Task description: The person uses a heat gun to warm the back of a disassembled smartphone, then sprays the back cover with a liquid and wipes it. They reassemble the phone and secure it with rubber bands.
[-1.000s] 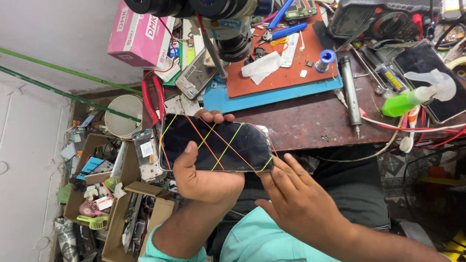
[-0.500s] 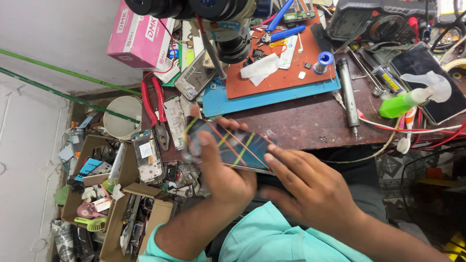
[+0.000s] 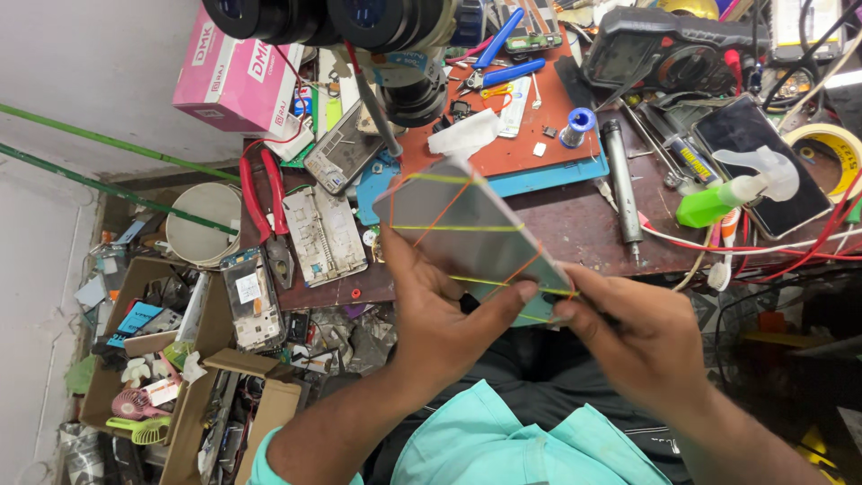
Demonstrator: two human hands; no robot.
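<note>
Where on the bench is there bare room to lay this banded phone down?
One bare patch: the brown tabletop between the blue mat, the metal pump tool and the near edge. The orange mat and left side, around the red pliers, are crowded.

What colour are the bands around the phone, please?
Yellow and orange bands cross the phone; head view.

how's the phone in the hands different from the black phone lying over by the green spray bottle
The held phone is up in the air, tilted, gripped by the left hand and right hand; the black phone lies flat on the bench. The held phone is wrapped in yellow and orange rubber bands; the black phone has none, though the spray bottle partly overlaps it. Both are slim rectangular slabs.
</note>
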